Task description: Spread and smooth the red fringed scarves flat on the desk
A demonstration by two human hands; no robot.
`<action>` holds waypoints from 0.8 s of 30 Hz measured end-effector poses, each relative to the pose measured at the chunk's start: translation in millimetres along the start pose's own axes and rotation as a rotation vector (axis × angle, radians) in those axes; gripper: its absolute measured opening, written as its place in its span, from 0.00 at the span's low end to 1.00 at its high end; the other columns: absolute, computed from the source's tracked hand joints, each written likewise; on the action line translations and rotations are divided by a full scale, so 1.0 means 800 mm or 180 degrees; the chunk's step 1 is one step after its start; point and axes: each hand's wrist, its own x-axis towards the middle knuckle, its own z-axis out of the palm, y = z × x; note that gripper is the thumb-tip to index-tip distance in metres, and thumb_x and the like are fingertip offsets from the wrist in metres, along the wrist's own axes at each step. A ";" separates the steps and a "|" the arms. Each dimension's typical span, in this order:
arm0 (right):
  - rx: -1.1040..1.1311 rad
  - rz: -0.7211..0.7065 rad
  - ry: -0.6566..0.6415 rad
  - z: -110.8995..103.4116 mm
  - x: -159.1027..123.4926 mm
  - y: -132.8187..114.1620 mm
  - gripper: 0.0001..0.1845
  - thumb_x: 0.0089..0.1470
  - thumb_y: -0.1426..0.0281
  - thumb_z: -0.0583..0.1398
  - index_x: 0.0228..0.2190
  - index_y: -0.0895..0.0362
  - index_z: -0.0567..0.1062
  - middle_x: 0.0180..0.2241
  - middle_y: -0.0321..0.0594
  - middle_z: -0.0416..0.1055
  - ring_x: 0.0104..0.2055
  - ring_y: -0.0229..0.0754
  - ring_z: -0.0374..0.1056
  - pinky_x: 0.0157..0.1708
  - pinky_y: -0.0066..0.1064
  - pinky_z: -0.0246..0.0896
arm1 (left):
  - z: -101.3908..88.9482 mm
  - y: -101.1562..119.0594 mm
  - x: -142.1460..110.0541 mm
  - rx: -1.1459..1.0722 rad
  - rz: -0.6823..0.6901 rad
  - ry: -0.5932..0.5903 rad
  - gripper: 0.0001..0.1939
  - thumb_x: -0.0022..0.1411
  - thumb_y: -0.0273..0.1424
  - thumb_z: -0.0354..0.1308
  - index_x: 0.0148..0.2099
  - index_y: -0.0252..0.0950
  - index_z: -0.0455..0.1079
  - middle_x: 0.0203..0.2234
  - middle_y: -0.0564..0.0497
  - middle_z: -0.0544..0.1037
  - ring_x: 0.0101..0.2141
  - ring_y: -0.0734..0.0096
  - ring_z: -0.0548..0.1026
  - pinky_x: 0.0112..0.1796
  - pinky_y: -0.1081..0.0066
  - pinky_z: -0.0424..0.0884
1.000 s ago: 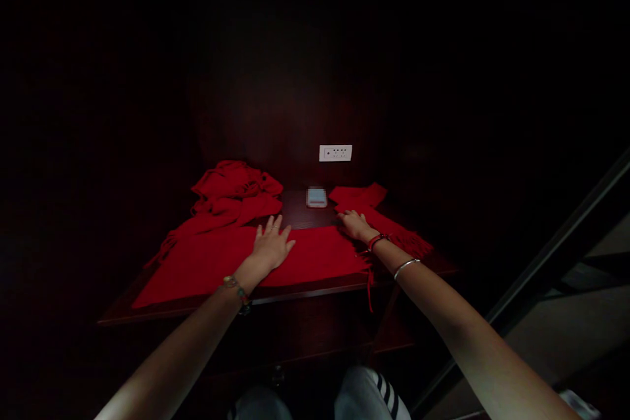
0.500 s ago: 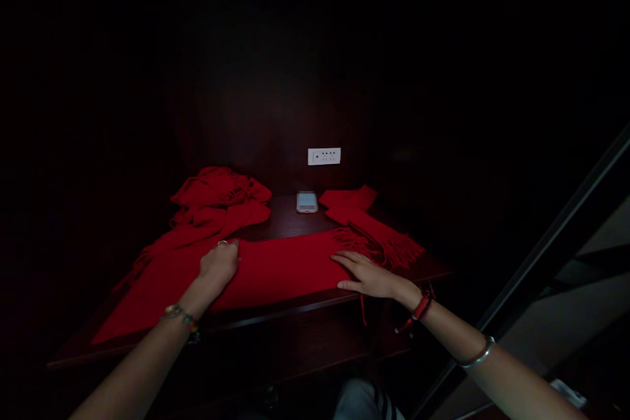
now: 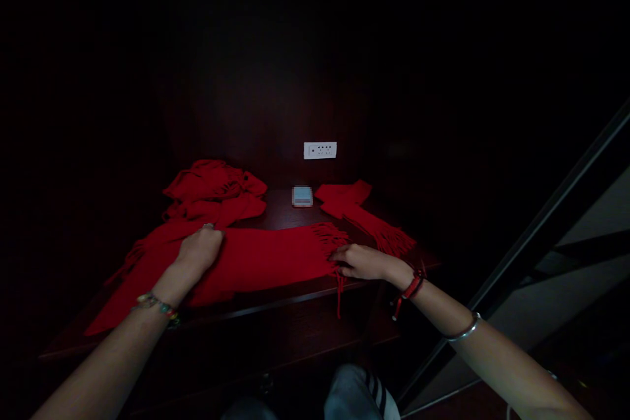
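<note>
touching red scarf [image 3: 270, 252] | left hand [image 3: 200, 251]: fingers [image 3: 213, 234] curled (grip hidden) | right hand [image 3: 363, 262]: half-open at fringe [image 3: 329, 234]

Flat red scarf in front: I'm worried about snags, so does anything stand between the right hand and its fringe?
Nothing visible does: the right hand has its fingers at the fringe of the flat red scarf. The phone-like device lies farther back, beyond the scarf.

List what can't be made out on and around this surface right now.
Left hand: fingertips hidden behind its knuckles, head view.
Small pale object: face pixelated, head view.
Red heap: inner layers hidden by outer folds, head view.
Striped trouser leg: cut off by bottom edge, head view.
</note>
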 end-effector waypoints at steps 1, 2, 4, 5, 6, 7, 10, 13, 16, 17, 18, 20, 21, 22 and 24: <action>0.0044 -0.0090 -0.0050 0.000 0.001 0.001 0.17 0.49 0.73 0.53 0.43 0.57 0.69 0.41 0.42 0.69 0.42 0.39 0.65 0.42 0.27 0.56 | 0.004 0.007 -0.001 0.0002 0.0080 -0.0014 0.18 0.57 0.26 0.40 0.40 0.31 0.70 0.37 0.37 0.68 0.37 0.55 0.70 0.34 0.62 0.67; 0.0102 -0.0154 -0.0080 -0.001 0.002 0.003 0.18 0.49 0.72 0.53 0.44 0.57 0.68 0.42 0.43 0.68 0.42 0.40 0.64 0.43 0.28 0.56 | 0.009 0.015 -0.003 0.0016 0.0132 0.0035 0.17 0.57 0.28 0.41 0.41 0.32 0.69 0.38 0.37 0.68 0.39 0.55 0.69 0.35 0.61 0.66; 0.0276 -0.0180 -0.0045 -0.001 0.003 0.011 0.21 0.48 0.71 0.54 0.47 0.59 0.64 0.45 0.45 0.65 0.45 0.41 0.62 0.45 0.29 0.54 | 0.016 0.038 -0.007 -0.0001 0.0243 0.0238 0.17 0.59 0.32 0.41 0.44 0.33 0.68 0.41 0.38 0.67 0.42 0.54 0.66 0.38 0.60 0.65; 0.0375 -0.0159 -0.0008 -0.001 0.002 0.016 0.24 0.47 0.71 0.54 0.48 0.59 0.63 0.47 0.45 0.64 0.47 0.41 0.61 0.46 0.30 0.53 | 0.020 0.050 -0.008 -0.0074 0.0379 0.0299 0.18 0.59 0.34 0.41 0.46 0.34 0.67 0.44 0.39 0.66 0.44 0.55 0.65 0.40 0.61 0.64; 0.0456 -0.0129 0.0023 -0.001 0.000 0.022 0.25 0.47 0.71 0.55 0.49 0.60 0.61 0.48 0.46 0.62 0.48 0.41 0.60 0.47 0.30 0.53 | 0.023 0.061 -0.008 -0.0189 0.0568 0.0306 0.18 0.60 0.35 0.42 0.48 0.36 0.65 0.46 0.40 0.64 0.46 0.56 0.63 0.42 0.61 0.62; 0.0498 -0.0082 0.0054 -0.001 -0.002 0.028 0.26 0.46 0.72 0.55 0.50 0.60 0.60 0.48 0.46 0.62 0.48 0.41 0.59 0.47 0.30 0.53 | 0.027 0.071 -0.008 -0.0319 0.0771 0.0257 0.19 0.60 0.37 0.42 0.50 0.38 0.64 0.49 0.42 0.63 0.48 0.57 0.61 0.44 0.62 0.60; 0.0409 0.0115 0.0092 -0.003 -0.014 0.043 0.24 0.46 0.73 0.54 0.48 0.61 0.62 0.47 0.47 0.63 0.47 0.42 0.61 0.46 0.31 0.54 | 0.044 0.084 -0.004 -0.0563 0.1027 -0.0015 0.23 0.59 0.42 0.44 0.54 0.41 0.59 0.54 0.45 0.57 0.53 0.58 0.54 0.49 0.60 0.54; 0.0300 0.0130 0.0034 -0.007 -0.021 0.048 0.17 0.49 0.71 0.52 0.43 0.60 0.67 0.42 0.45 0.67 0.42 0.41 0.63 0.43 0.29 0.55 | 0.057 0.081 0.001 -0.0638 0.0992 0.0004 0.23 0.59 0.41 0.44 0.53 0.38 0.59 0.52 0.43 0.60 0.52 0.58 0.57 0.48 0.61 0.54; 0.0132 0.0118 0.0280 -0.008 -0.012 0.044 0.13 0.53 0.70 0.50 0.39 0.59 0.69 0.38 0.43 0.68 0.39 0.39 0.64 0.41 0.28 0.56 | 0.059 0.076 0.003 -0.0819 0.1312 0.0171 0.18 0.59 0.38 0.45 0.49 0.36 0.63 0.45 0.44 0.66 0.46 0.64 0.63 0.46 0.67 0.58; 0.0022 0.0151 0.0410 -0.007 -0.005 0.042 0.13 0.52 0.70 0.51 0.39 0.59 0.69 0.38 0.44 0.68 0.39 0.39 0.64 0.41 0.27 0.55 | 0.057 0.075 0.004 -0.0877 0.1414 0.0175 0.17 0.59 0.37 0.45 0.48 0.36 0.64 0.44 0.45 0.67 0.45 0.65 0.64 0.45 0.67 0.58; -0.0104 0.0186 0.0495 -0.004 0.004 0.040 0.13 0.52 0.70 0.52 0.39 0.60 0.69 0.38 0.45 0.67 0.39 0.39 0.63 0.40 0.27 0.55 | 0.055 0.076 0.005 -0.0917 0.1480 0.0166 0.16 0.59 0.36 0.46 0.47 0.36 0.65 0.43 0.46 0.67 0.45 0.65 0.64 0.45 0.68 0.59; -0.0332 0.0225 0.0463 0.003 0.022 0.038 0.12 0.51 0.71 0.53 0.38 0.60 0.70 0.38 0.45 0.67 0.39 0.39 0.63 0.39 0.27 0.55 | 0.053 0.077 0.008 -0.0927 0.1528 0.0150 0.15 0.59 0.35 0.47 0.45 0.36 0.65 0.42 0.46 0.67 0.44 0.65 0.64 0.44 0.68 0.59; -0.0422 0.0235 0.0393 0.007 0.030 0.038 0.11 0.51 0.71 0.53 0.37 0.60 0.70 0.38 0.45 0.68 0.39 0.39 0.64 0.39 0.26 0.54 | 0.053 0.076 0.010 -0.0902 0.1514 0.0146 0.14 0.58 0.34 0.47 0.44 0.36 0.65 0.42 0.46 0.68 0.44 0.65 0.64 0.43 0.68 0.60; -0.0505 0.0251 0.0325 0.011 0.037 0.038 0.10 0.52 0.72 0.52 0.35 0.60 0.70 0.37 0.45 0.68 0.39 0.39 0.64 0.39 0.26 0.54 | 0.055 0.075 0.012 -0.0865 0.1468 0.0150 0.13 0.58 0.33 0.47 0.43 0.35 0.66 0.41 0.46 0.68 0.43 0.65 0.65 0.42 0.68 0.60; -0.0683 0.0275 0.0242 0.016 0.045 0.041 0.10 0.54 0.73 0.50 0.33 0.60 0.71 0.35 0.45 0.69 0.38 0.39 0.65 0.38 0.26 0.53 | 0.062 0.070 0.018 -0.0765 0.1329 0.0169 0.11 0.59 0.32 0.45 0.39 0.35 0.66 0.38 0.46 0.68 0.40 0.65 0.66 0.40 0.68 0.61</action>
